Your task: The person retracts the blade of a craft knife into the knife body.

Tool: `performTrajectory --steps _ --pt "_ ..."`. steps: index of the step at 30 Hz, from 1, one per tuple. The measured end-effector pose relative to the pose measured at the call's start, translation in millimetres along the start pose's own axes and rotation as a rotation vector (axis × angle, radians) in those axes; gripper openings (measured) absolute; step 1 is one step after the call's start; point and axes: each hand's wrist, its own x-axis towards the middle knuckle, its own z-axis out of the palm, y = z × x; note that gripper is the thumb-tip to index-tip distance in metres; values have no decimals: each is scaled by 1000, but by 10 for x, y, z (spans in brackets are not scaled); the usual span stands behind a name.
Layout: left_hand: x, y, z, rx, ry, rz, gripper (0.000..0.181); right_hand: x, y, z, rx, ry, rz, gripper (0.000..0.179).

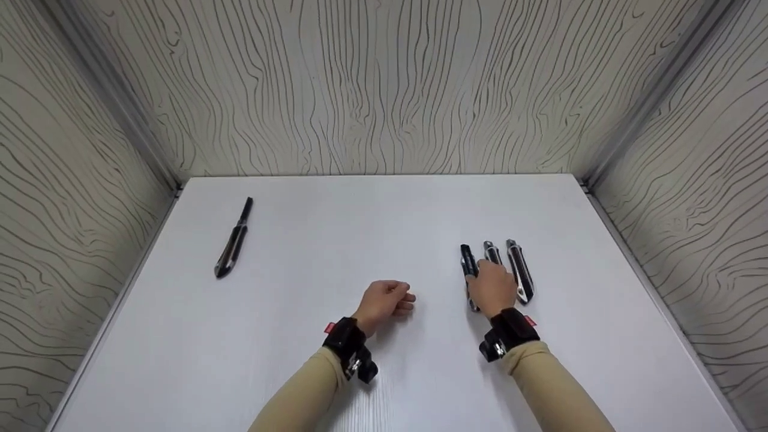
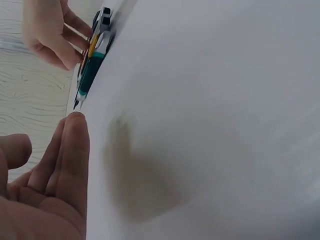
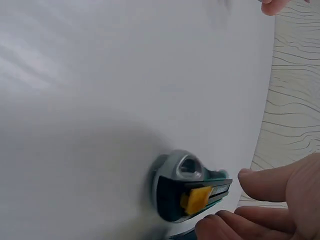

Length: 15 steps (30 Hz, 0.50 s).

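My right hand (image 1: 493, 289) is over a row of three utility knives on the right of the table. It covers most of the middle knife (image 1: 492, 252) and is right beside the left knife (image 1: 467, 259); the right knife (image 1: 521, 271) lies past it. In the right wrist view, a knife with a yellow slider (image 3: 196, 200) lies near the fingertips, with thumb and fingers apart. Whether they touch it is unclear. My left hand (image 1: 387, 301), loosely curled and holding nothing, is near the table's middle; the left wrist view shows its fingers (image 2: 70, 155).
Another utility knife (image 1: 234, 246), its black tip extended, lies on the far left of the white table (image 1: 336, 234). Wood-patterned panels (image 1: 378, 90) rise at the back and on both sides.
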Motion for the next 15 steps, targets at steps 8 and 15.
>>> performTrajectory --steps 8,15 --pt "92 146 -501 244 110 -52 36 -52 -372 108 17 -67 -90 42" --pt "49 142 -1184 438 274 -121 33 -57 -746 298 13 -111 -189 38"
